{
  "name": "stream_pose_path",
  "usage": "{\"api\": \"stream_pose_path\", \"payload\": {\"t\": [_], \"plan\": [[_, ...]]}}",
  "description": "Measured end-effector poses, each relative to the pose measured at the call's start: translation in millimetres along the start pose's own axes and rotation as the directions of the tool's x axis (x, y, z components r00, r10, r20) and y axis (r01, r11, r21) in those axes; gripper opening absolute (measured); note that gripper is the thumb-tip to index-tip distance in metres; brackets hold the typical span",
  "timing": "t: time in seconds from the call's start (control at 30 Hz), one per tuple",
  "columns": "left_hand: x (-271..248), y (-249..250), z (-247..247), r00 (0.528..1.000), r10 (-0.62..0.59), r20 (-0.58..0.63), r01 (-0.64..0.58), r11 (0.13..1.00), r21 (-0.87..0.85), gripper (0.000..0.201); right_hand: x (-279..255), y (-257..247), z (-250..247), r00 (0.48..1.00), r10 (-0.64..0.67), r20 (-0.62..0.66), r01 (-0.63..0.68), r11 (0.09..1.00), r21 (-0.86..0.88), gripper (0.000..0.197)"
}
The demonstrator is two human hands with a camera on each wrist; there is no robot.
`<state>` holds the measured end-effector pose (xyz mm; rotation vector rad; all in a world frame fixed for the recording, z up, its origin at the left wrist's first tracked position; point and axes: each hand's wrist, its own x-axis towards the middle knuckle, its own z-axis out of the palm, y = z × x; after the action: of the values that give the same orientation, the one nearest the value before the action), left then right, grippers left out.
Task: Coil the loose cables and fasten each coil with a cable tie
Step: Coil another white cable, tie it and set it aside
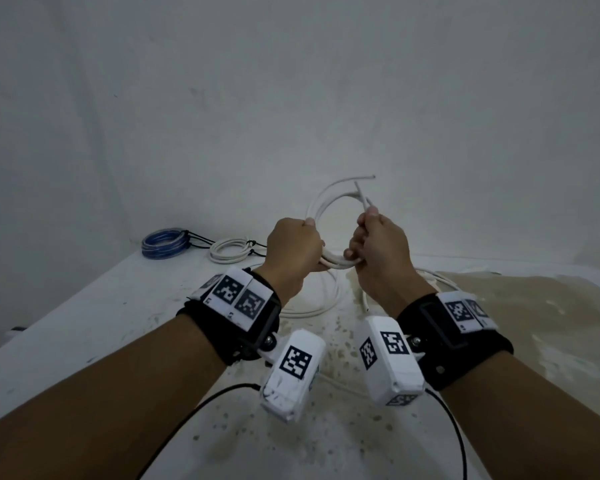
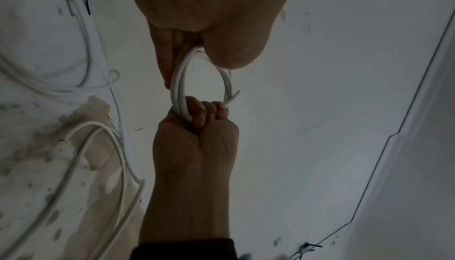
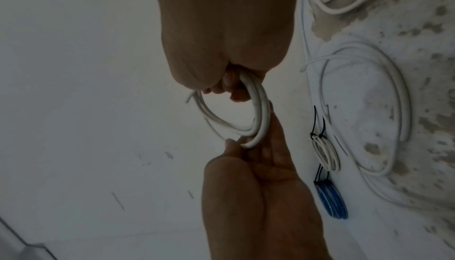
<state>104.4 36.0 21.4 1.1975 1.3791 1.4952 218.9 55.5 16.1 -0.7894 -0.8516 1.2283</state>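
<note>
Two hands are being held up above a white table point(image 1: 84, 323), and a smooth white cable coil point(image 1: 329, 202) of several round loops is being gripped between them. The left hand point(image 1: 293, 251) is being kept on the coil's left side, the strands being pinched between thumb and fairly straight fingers, as is being shown in the right wrist view. The right hand point(image 1: 378, 251) is being closed into a fist round the opposite side of the coil, and a stiff cut end of the cable point(image 1: 362, 197) is being left sticking up past its knuckles. More loose white cable point(image 1: 326, 299) is being left lying in wide, slack curves on the table below the hands, over a rough patch stained brownish and speckled. Near the far left of the table, a blue coil point(image 1: 163, 244) of glossy cable and a smaller white coil point(image 1: 229, 254) are being kept just beside each other, each being bound by thin black cable ties point(image 1: 198, 239) whose tails are being left projecting. Behind the table, a plain whitish wall point(image 1: 291, 98) with faint scuffs is being shown.
</note>
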Motion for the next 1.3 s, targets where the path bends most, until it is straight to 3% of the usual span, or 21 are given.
{"api": "stream_pose_path", "payload": {"t": [0.07,0.17,0.37,0.6,0.8,0.9,0.97,1.07,1.17,1.23,1.3], "plan": [[1,0,-1,0.998,0.068,-0.003,-0.068,0.997,0.037,0.031,-4,1,1,0.998,0.046,0.049,-0.048,0.998,0.048,0.035],[0,1,-3,0.988,0.153,0.019,-0.152,0.988,-0.038,0.024,-7,-1,-1,0.989,0.088,0.121,-0.101,0.990,0.103,0.036],[7,-8,-11,0.940,0.335,0.064,-0.339,0.938,0.067,0.031,-6,-3,-7,0.977,0.109,0.185,-0.115,0.993,0.025,0.034],[20,1,-10,0.940,0.333,0.072,-0.335,0.942,0.016,0.027,-14,4,-3,0.969,0.121,0.213,-0.112,0.992,-0.054,0.034],[25,24,-29,0.893,0.265,0.364,-0.350,0.917,0.190,0.030,-16,6,-5,0.963,0.145,0.228,-0.117,0.985,-0.129,0.032],[26,27,-35,0.866,0.233,0.442,-0.359,0.906,0.225,0.031,-16,9,-3,0.959,0.147,0.241,-0.106,0.979,-0.174,0.032],[25,27,-34,0.854,0.272,0.443,-0.407,0.881,0.243,0.027,-17,11,-1,0.959,0.143,0.247,-0.091,0.974,-0.208,0.032],[23,21,-32,0.821,0.426,0.379,-0.558,0.741,0.375,0.038,-19,15,1,0.956,0.136,0.259,-0.070,0.965,-0.251,0.032],[24,12,-31,0.799,0.520,0.303,-0.602,0.673,0.431,0.044,-22,17,0,0.946,0.138,0.292,-0.056,0.960,-0.274,0.032],[24,7,-30,0.797,0.539,0.273,-0.603,0.680,0.417,0.045,-22,14,-4,0.933,0.182,0.311,-0.116,0.969,-0.218,0.035],[21,5,-28,0.789,0.553,0.268,-0.612,0.678,0.407,0.044,-20,7,-8,0.904,0.267,0.333,-0.245,0.963,-0.108,0.051]]}}
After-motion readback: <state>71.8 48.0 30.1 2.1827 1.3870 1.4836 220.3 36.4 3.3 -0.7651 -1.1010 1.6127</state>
